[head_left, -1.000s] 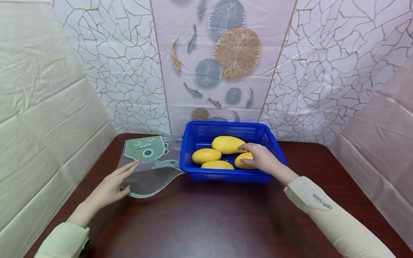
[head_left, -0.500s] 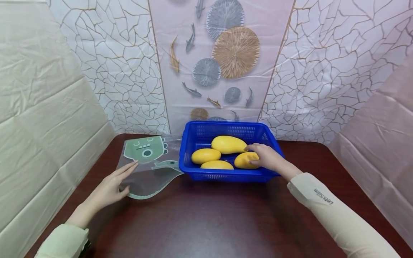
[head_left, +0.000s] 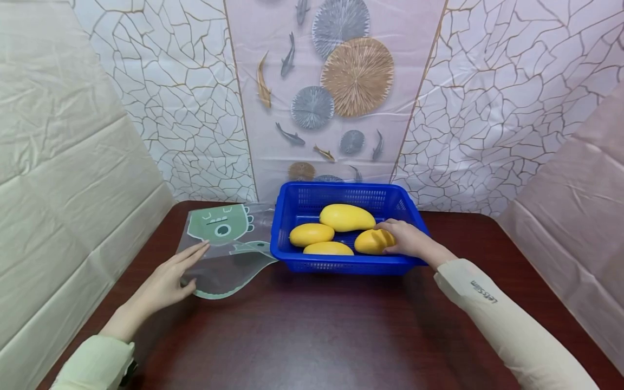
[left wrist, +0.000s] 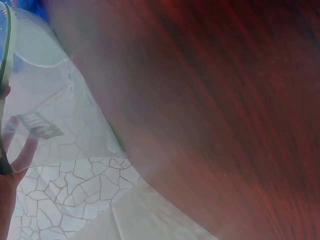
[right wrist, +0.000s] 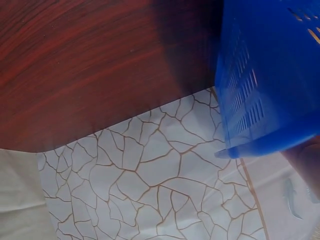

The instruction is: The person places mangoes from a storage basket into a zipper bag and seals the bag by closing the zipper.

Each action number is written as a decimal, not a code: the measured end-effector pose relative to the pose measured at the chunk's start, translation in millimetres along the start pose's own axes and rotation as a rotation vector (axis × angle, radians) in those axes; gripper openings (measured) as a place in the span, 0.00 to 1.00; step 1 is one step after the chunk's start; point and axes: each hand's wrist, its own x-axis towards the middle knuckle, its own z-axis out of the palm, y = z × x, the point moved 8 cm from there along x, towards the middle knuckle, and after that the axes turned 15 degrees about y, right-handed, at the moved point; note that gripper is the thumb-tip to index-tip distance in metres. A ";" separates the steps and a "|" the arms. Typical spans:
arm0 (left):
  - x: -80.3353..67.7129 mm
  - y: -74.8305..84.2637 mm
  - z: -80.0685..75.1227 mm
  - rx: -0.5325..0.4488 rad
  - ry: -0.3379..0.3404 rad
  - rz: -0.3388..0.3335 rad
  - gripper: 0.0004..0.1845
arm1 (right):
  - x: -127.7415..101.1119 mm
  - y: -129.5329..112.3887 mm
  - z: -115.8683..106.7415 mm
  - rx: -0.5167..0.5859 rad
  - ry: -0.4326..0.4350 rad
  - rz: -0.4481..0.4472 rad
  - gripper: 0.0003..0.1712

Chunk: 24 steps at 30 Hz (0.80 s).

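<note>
A blue plastic basket (head_left: 341, 265) holds several yellow mangoes, among them a large one (head_left: 347, 217) at the back and one (head_left: 312, 234) at the left. My right hand (head_left: 407, 238) reaches over the basket's right side and grips the right end of another mango (head_left: 372, 242), fingers behind it and thumb in front. Left of the basket lies a clear plastic bag (head_left: 229, 276) with a green cartoon print. My left hand (head_left: 168, 281) rests at its left edge, fingers straight over it and thumb spread apart. In the left wrist view, fingers (left wrist: 25, 152) show through the clear plastic.
The dark red-brown table (head_left: 312, 330) carries both basket and bag. A patterned cloth wall (head_left: 331, 135) stands close behind the basket. Pale cloth panels (head_left: 63, 162) rise along the left and right sides.
My right hand has shifted slightly to the right, and its fingers have come around the right end of the mango. My left hand and the bag have stayed in place.
</note>
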 end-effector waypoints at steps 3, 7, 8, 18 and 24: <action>0.8 -0.3 -0.3 -0.001 0.005 0.007 0.47 | 0.7 1.3 2.0 0.010 -0.004 0.004 0.31; 1.6 -0.5 0.4 -0.001 0.000 0.001 0.46 | 3.1 2.6 5.4 -0.003 -0.005 0.001 0.32; 1.6 -0.5 0.5 -0.001 -0.001 -0.002 0.46 | 3.6 3.1 6.5 -0.010 -0.006 0.001 0.33; 1.7 1.7 -0.6 0.000 0.005 -0.003 0.47 | 1.7 11.1 16.6 0.002 -0.023 0.005 0.36; 1.9 1.7 1.1 -0.010 -0.007 -0.006 0.47 | -0.1 18.2 21.2 0.036 -0.033 0.005 0.37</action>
